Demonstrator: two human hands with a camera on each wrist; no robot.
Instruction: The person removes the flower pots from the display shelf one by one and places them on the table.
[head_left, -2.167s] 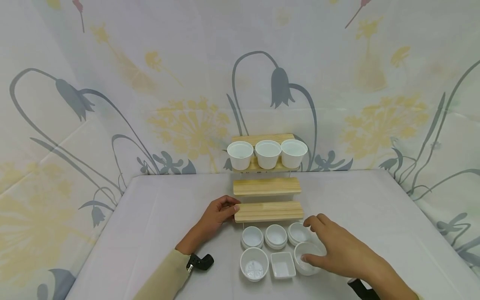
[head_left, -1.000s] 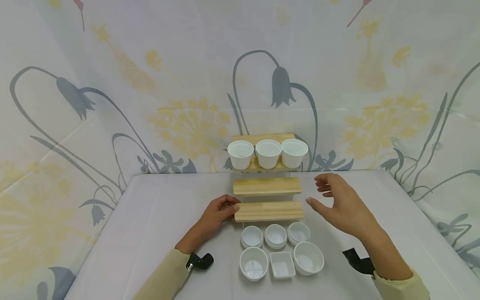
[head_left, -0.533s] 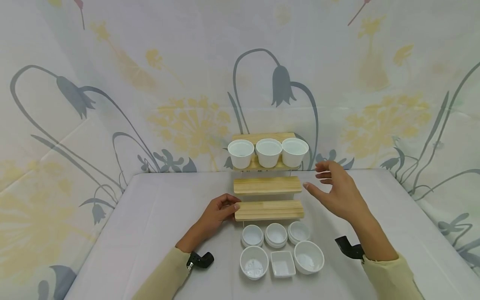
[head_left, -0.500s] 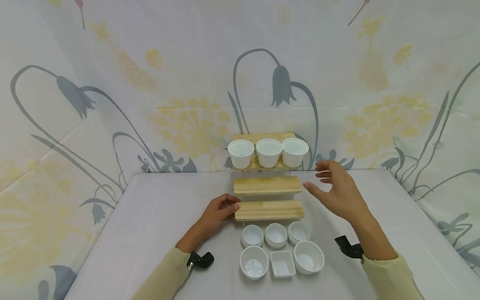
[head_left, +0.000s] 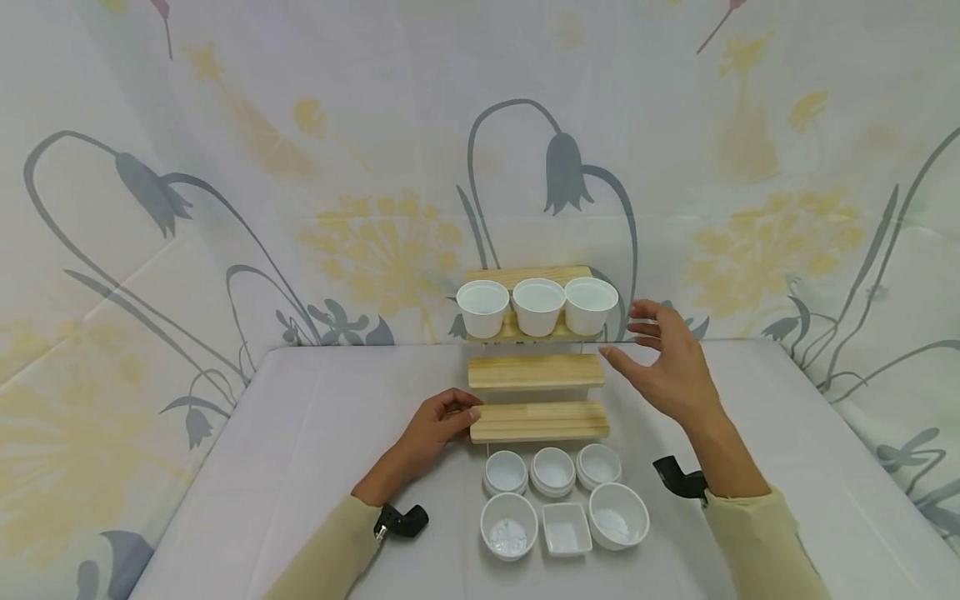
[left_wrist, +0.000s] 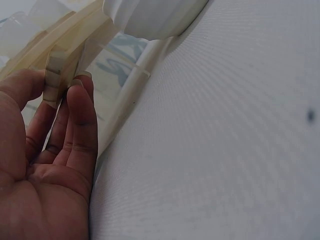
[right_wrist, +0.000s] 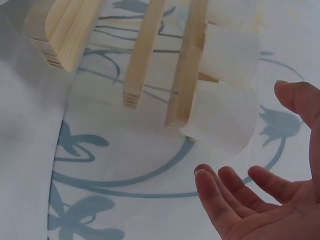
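My left hand (head_left: 438,427) pinches the left end of the lowest board (head_left: 540,422) of a wooden tiered stand; the left wrist view shows thumb and fingers on the board's end (left_wrist: 56,75). Three white cups (head_left: 539,307) stand in a row on the top tier. Off the stand's right side, my right hand (head_left: 671,367) is raised with fingers spread and nothing in it. In the right wrist view its fingers lie apart from the nearest cup (right_wrist: 222,112). The middle board (head_left: 536,372) has nothing on it.
In front of the stand, three small round bowls (head_left: 552,472) form a row. Nearer still are two larger round bowls (head_left: 618,517) with a square dish (head_left: 567,530) between them. A flowered cloth (head_left: 375,150) hangs behind the white table (head_left: 337,400).
My right hand has left the larger right bowl and risen up beside the stand, lately drifting slightly up and left toward the right-hand cup. The left hand keeps its pinch on the lowest board.
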